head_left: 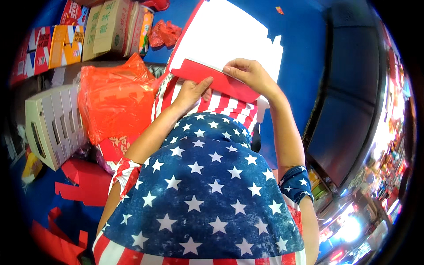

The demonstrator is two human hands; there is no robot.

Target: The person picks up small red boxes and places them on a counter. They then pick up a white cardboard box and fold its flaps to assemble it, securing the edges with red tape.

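A large die-cut cardboard sheet (225, 33), white on its upper face, lies across my lap and stretches away from me. Its near strip is a red flap (234, 86), folded so the red side faces up. My left hand (193, 93) grips the flap's near edge, thumb on top and the other fingers mostly hidden below. Bent fingers of my right hand (251, 75) pinch the flap along its fold, further right. Red-and-white striped cloth (221, 104) shows under the sheet.
An orange-red plastic bag (117, 101) stands at my left, beside a beige slotted plastic case (55, 123). Cardboard boxes (106, 31) are stacked at the far left. Red cardboard pieces (84, 181) lie on the blue floor (304, 57). A dark panel (349, 97) rises on the right.
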